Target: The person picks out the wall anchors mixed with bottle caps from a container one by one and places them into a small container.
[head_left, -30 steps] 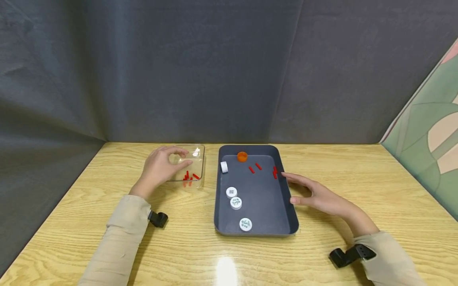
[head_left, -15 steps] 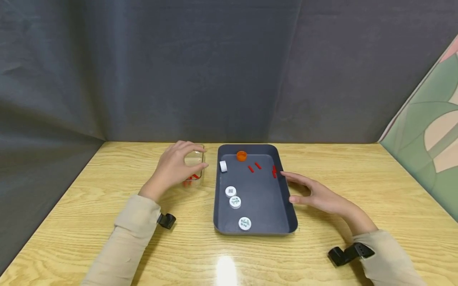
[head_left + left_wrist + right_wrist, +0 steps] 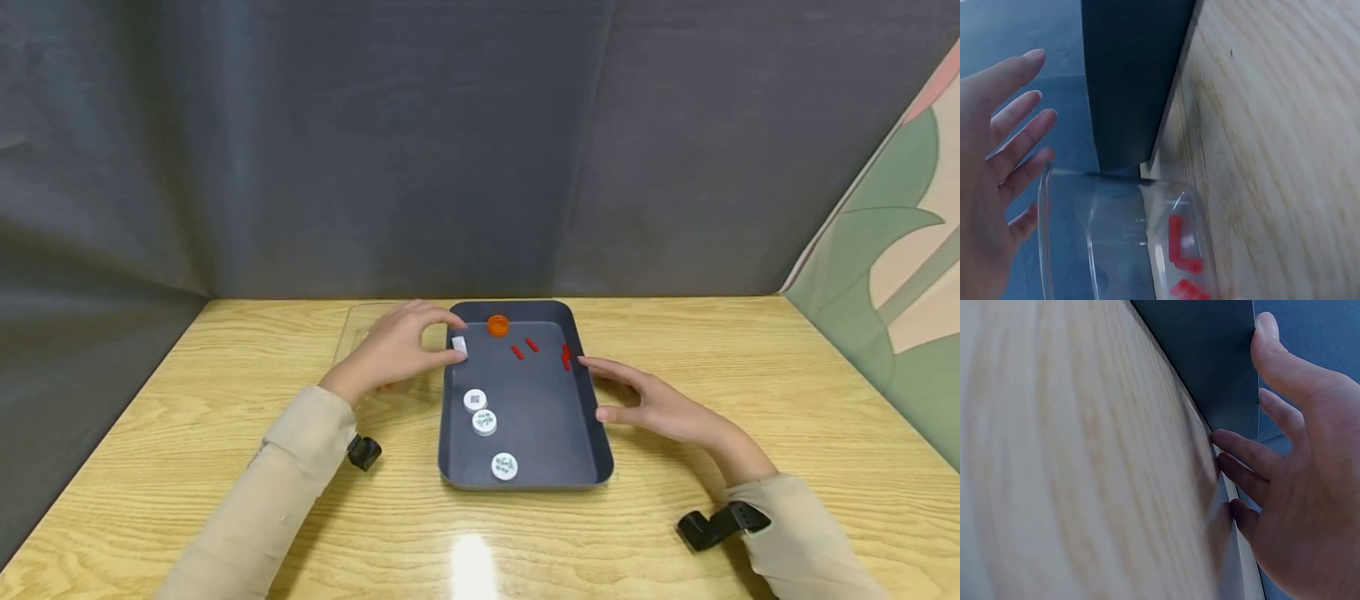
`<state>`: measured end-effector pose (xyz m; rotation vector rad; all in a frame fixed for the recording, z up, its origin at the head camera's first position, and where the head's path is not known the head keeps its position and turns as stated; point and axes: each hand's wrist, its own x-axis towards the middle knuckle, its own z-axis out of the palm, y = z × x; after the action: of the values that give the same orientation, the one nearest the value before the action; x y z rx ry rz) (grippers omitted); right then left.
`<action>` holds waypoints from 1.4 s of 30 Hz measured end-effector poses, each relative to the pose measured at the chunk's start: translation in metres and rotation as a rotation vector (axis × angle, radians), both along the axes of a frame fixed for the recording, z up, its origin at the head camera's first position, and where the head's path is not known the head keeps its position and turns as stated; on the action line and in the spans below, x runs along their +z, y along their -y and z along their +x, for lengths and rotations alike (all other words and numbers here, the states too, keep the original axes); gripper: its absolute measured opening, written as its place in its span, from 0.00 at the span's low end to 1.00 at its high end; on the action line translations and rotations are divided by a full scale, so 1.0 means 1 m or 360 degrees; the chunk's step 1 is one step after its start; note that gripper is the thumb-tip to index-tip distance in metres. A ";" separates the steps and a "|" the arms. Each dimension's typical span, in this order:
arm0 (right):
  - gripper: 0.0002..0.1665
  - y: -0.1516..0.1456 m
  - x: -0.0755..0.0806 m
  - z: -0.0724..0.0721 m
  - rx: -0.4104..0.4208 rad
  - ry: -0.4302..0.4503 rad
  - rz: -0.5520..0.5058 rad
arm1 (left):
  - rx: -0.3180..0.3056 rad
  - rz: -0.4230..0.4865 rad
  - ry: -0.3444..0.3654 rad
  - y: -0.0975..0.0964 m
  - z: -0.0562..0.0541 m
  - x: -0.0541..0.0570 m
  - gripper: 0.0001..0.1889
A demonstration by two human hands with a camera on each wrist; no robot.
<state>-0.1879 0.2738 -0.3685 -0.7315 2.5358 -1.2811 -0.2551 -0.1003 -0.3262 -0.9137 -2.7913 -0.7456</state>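
Note:
My left hand (image 3: pixel 401 346) reaches over the left rim of the dark grey tray (image 3: pixel 517 481), thumb and fingers parted and holding nothing. Its fingertips are near a white cap (image 3: pixel 460 347) standing on edge in the tray. Below that hand is a clear plastic box (image 3: pixel 1116 231) with several small red sticks (image 3: pixel 1175 237) in it. My right hand (image 3: pixel 660 407) rests its fingertips and thumb along the tray's right side, fingers extended. In the tray lie an orange cap (image 3: pixel 498 325), several red sticks (image 3: pixel 517 352), and three flat white caps, the front one (image 3: pixel 505 467) apart.
The tray and box stand on a wood-grain table (image 3: pixel 375 533). A dark curtain (image 3: pixel 390 150) rises behind the table's back edge. At the right is a green and pink patterned panel (image 3: pixel 900 292).
My left hand has moved right, from over the clear box to the tray's left rim near the upright white cap. The right hand stays at the tray's side. The head view has shifted slightly.

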 end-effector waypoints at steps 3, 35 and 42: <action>0.44 0.001 -0.001 -0.001 0.0011 -0.0003 -0.0010 | -0.0063 -0.0064 0.0035 -0.006 -0.005 0.001 0.23; 0.43 -0.002 -0.004 -0.002 0.0014 0.0001 -0.0043 | -0.0406 -0.0158 0.0568 -0.077 -0.046 0.014 0.19; 0.43 -0.001 -0.005 -0.001 0.0008 -0.0003 -0.0030 | -0.0409 -0.0102 0.0668 -0.089 -0.051 0.012 0.20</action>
<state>-0.1890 0.2752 -0.3740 -0.7429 2.5249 -1.3050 -0.3061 -0.0116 -0.3146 -1.2781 -3.1034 -0.9903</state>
